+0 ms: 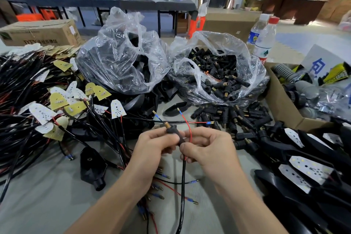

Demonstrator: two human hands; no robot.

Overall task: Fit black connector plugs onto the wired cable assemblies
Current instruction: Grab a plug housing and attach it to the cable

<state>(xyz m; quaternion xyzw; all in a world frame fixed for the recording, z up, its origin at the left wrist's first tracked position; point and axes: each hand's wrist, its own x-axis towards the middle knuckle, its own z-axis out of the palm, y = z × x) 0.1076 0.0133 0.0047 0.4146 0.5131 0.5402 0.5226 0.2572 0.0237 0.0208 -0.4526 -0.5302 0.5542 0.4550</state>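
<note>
My left hand (154, 145) pinches a black connector plug (171, 131) with a brass tip pointing up and left. My right hand (206, 145) grips the black cable (182, 186) just below the plug, with a red wire (190, 129) looping up between its fingers. Thin red and black wire ends with blue sleeves and brass pins stick out beyond the plug. Loose black plugs (235, 118) lie on the table right of my hands. More fill a clear plastic bag (218, 74). A heap of wired cable assemblies with small LED boards (57, 104) covers the left.
A second clear bag (121, 62) of black housings stands at centre back. A black housing (93, 167) lies near my left forearm. Finished black units (307, 167) pile up at right beside a cardboard box (281, 99). Two water bottles (266, 38) stand behind. People stand far back.
</note>
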